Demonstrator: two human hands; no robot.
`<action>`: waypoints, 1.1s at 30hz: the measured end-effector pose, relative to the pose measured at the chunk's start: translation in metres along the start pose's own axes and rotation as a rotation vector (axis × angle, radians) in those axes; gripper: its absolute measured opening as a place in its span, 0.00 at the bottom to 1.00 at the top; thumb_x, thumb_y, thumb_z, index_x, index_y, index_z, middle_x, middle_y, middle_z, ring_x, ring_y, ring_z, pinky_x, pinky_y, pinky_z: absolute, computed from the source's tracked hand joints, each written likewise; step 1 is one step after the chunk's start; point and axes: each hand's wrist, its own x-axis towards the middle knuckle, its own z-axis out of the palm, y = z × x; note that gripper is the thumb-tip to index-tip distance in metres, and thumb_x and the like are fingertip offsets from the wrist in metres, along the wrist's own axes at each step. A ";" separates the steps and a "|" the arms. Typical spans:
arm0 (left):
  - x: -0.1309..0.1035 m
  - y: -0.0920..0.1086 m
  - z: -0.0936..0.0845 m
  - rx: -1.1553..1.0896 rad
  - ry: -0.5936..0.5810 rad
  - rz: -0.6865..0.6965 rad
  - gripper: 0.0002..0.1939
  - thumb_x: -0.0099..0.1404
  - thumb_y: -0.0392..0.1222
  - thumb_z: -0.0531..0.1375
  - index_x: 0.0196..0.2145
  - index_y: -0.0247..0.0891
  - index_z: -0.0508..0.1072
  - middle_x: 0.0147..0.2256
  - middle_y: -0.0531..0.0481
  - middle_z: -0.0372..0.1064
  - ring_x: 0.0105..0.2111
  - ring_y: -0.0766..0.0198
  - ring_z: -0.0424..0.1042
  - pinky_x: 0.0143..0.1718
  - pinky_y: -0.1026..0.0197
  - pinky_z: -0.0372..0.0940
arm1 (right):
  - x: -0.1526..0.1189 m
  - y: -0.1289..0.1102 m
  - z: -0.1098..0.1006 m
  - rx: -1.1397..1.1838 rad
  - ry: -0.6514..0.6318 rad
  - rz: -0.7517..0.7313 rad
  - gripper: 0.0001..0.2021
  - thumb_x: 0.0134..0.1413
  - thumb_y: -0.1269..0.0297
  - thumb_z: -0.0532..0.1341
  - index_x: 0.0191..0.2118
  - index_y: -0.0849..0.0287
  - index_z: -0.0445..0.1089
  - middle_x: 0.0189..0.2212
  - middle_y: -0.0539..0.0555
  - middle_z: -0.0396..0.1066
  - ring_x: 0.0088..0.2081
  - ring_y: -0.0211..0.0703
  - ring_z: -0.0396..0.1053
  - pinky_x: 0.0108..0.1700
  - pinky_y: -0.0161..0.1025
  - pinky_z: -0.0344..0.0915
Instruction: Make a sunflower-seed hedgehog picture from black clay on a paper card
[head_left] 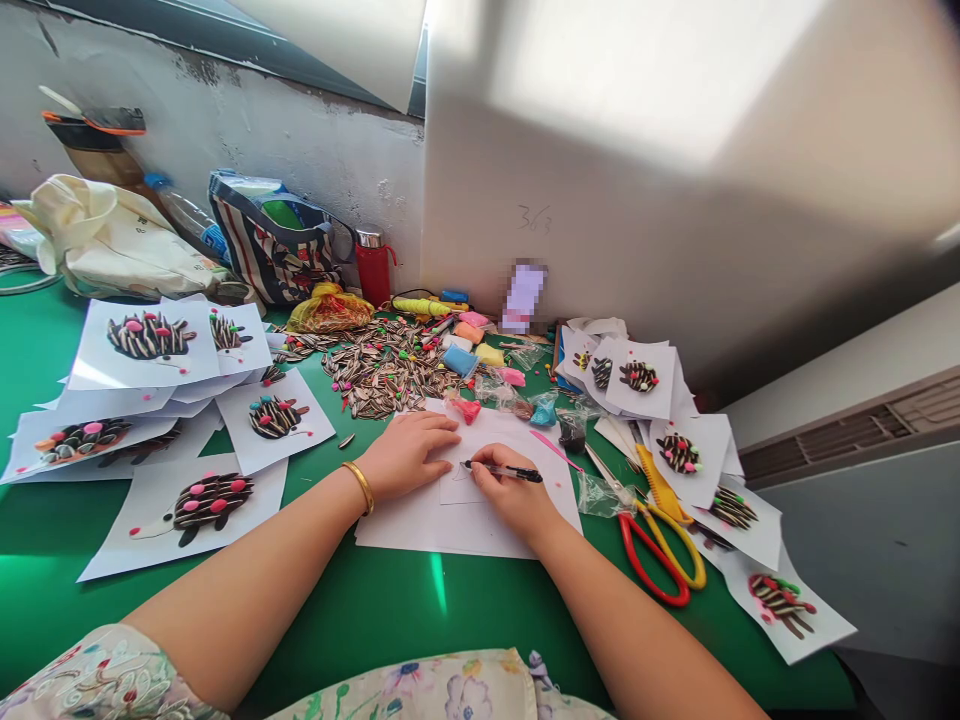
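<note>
My right hand (508, 492) grips a black pen (517, 473), its tip down on a small white square of paper (459, 490). Faint dark lines show beside the tip. My left hand (415, 452), with a gold bangle at the wrist, lies flat at the square's left edge, fingers stretched out. Beneath both is a larger white sheet (405, 530). Just beyond the sheet sits a heap of striped sunflower seeds (386, 370), with lumps of coloured clay such as a blue one (460, 361) and a red one (466, 410).
Scissors (660, 560) with red and yellow handles lie right of the sheet. Cards with seed hedgehogs (214, 500) are piled at left, and more cards (641, 376) at right. A red bottle (373, 265) and a striped bag (274, 240) stand by the wall on the green table (360, 620).
</note>
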 end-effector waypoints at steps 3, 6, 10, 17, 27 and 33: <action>0.000 0.000 0.000 0.001 -0.001 0.001 0.19 0.61 0.45 0.62 0.51 0.46 0.74 0.57 0.50 0.67 0.58 0.52 0.63 0.59 0.48 0.55 | 0.000 0.001 0.000 0.004 0.001 0.000 0.07 0.57 0.62 0.57 0.35 0.54 0.72 0.33 0.49 0.74 0.36 0.43 0.69 0.39 0.38 0.63; 0.000 0.000 -0.001 0.004 -0.002 0.000 0.18 0.61 0.44 0.62 0.50 0.46 0.74 0.57 0.50 0.67 0.58 0.53 0.63 0.59 0.49 0.55 | -0.001 0.002 0.000 0.004 0.006 0.001 0.07 0.57 0.62 0.57 0.35 0.54 0.72 0.32 0.49 0.74 0.35 0.42 0.69 0.38 0.38 0.63; 0.000 0.000 0.000 0.003 -0.001 0.000 0.18 0.61 0.44 0.62 0.50 0.46 0.74 0.57 0.50 0.67 0.58 0.53 0.64 0.59 0.49 0.55 | -0.001 0.004 0.001 -0.004 0.000 -0.003 0.07 0.57 0.62 0.57 0.34 0.54 0.71 0.32 0.48 0.74 0.35 0.42 0.69 0.38 0.38 0.62; 0.000 0.000 0.001 0.014 -0.001 0.003 0.19 0.61 0.44 0.62 0.51 0.46 0.74 0.57 0.50 0.67 0.58 0.52 0.64 0.59 0.48 0.55 | -0.001 0.002 0.001 -0.014 -0.002 0.006 0.06 0.57 0.62 0.57 0.35 0.54 0.72 0.32 0.48 0.74 0.35 0.42 0.69 0.38 0.38 0.62; 0.000 0.000 0.000 0.010 -0.006 0.000 0.19 0.61 0.45 0.62 0.51 0.47 0.74 0.58 0.49 0.67 0.58 0.52 0.63 0.59 0.48 0.55 | 0.000 0.002 0.000 -0.002 0.024 0.016 0.06 0.57 0.63 0.57 0.34 0.54 0.71 0.31 0.48 0.73 0.34 0.42 0.69 0.37 0.37 0.62; 0.000 0.000 0.000 0.012 -0.001 -0.005 0.19 0.61 0.45 0.63 0.51 0.47 0.74 0.58 0.50 0.67 0.58 0.52 0.63 0.59 0.48 0.55 | 0.000 0.002 -0.001 -0.017 0.045 0.010 0.06 0.56 0.64 0.56 0.33 0.55 0.70 0.30 0.48 0.73 0.34 0.42 0.68 0.36 0.37 0.61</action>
